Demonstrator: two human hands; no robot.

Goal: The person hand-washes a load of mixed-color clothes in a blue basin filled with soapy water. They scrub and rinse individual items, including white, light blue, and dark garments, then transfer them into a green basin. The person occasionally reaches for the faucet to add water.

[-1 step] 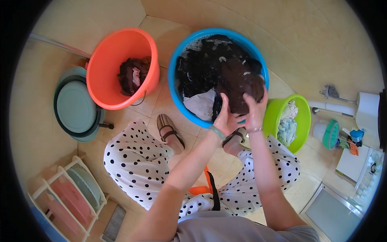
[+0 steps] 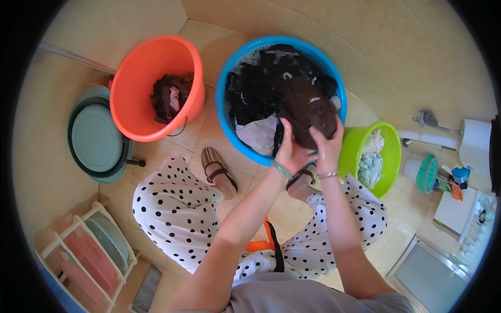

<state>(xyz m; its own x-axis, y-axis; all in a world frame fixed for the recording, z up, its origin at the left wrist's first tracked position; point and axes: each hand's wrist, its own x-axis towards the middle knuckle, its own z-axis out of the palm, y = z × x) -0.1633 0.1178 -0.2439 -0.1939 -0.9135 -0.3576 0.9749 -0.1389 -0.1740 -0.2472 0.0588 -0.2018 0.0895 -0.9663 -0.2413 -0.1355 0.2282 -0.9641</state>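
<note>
The brown cloth [image 2: 309,110] lies directly ahead of the hands, at the right part of the blue tub [image 2: 221,104], bunched over black clothes [image 2: 253,91]. Its long axis slants from the far left, deep among those clothes, to the near right, so the near end sits between the 2 hands and the bulk stretches beyond the fingertips.

The right hand [image 2: 327,148] has the firmer contact: its thumb presses the top of the near end while its fingers wrap the right side, pinching the bunched fabric between them. The left hand [image 2: 291,152] is cupped at the near left edge, 1 digit raised along the side and the rest leading rightward below the cloth; whether those fingers close on it I cannot tell. The 2 hands almost meet under the near end, by the tub's near rim.

A grey cloth [image 2: 255,136] rests left of the left hand, inside the tub. The green bucket [image 2: 392,172] stands just right of the right hand; the orange bucket [image 2: 125,99] is well to the left, past both hands.
</note>
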